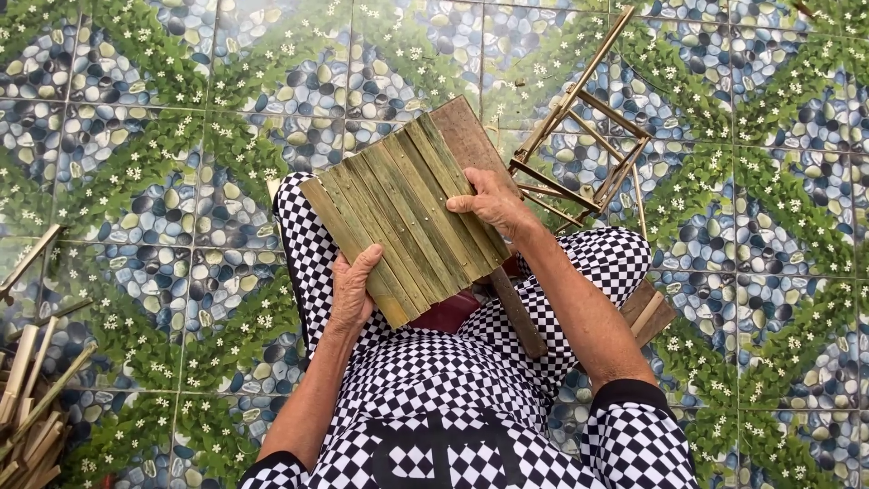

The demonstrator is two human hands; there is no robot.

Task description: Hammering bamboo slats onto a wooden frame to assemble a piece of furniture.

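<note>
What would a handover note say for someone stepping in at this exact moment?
Left hand: grips the near edge of the slat panel from below, thumb on top.
Right hand: lies on the panel's right side, fingers pressing the slats.
Panel: green bamboo slats set side by side, resting tilted on a brown board over the lap.
Nearby: a small stick frame on the tiled floor to the right; loose bamboo strips at far left.
Done: slats sit flush in one row.
Left: cannot tell whether they are fastened.
</note>
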